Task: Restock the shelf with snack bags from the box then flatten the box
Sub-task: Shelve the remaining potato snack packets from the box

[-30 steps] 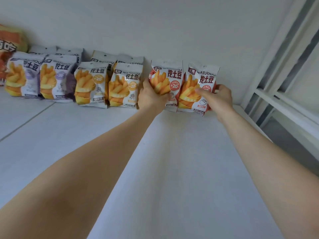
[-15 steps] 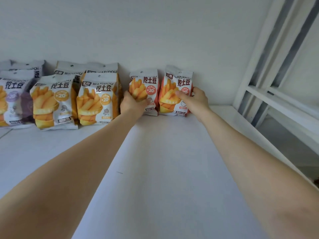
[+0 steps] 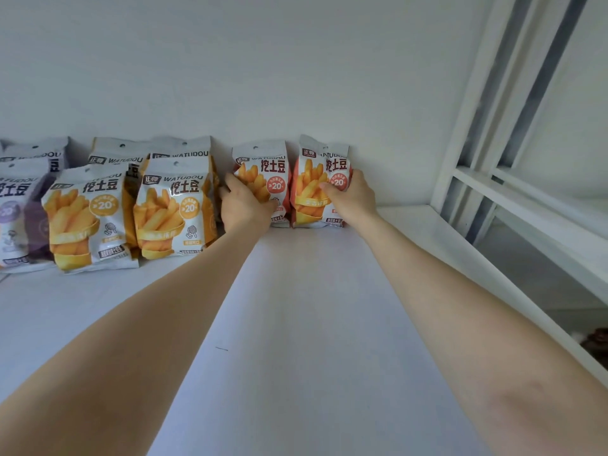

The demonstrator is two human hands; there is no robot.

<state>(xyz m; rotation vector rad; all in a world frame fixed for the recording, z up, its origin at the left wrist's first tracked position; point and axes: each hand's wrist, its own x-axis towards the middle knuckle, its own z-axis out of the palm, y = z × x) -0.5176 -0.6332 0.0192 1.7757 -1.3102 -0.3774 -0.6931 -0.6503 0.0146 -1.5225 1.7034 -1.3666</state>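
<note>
Red-and-white glossy fries bag (image 3: 274,166) sits in my left hand (image 3: 245,207), thumb curled across its front. Its twin red-and-white bag (image 3: 312,184) is gripped the same way by my right hand (image 3: 353,199). Both stand upright, touching, backs to the white wall (image 3: 296,77). Left of my left grip, yellow glossy fries bags (image 3: 174,205) stand on the white shelf board (image 3: 312,307).

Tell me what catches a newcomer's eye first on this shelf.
Two hands at the back of the white shelf: the left hand grips the left red snack bag, the right hand grips the right red snack bag beside it. Yellow snack bags stand in a row to their left.
</note>
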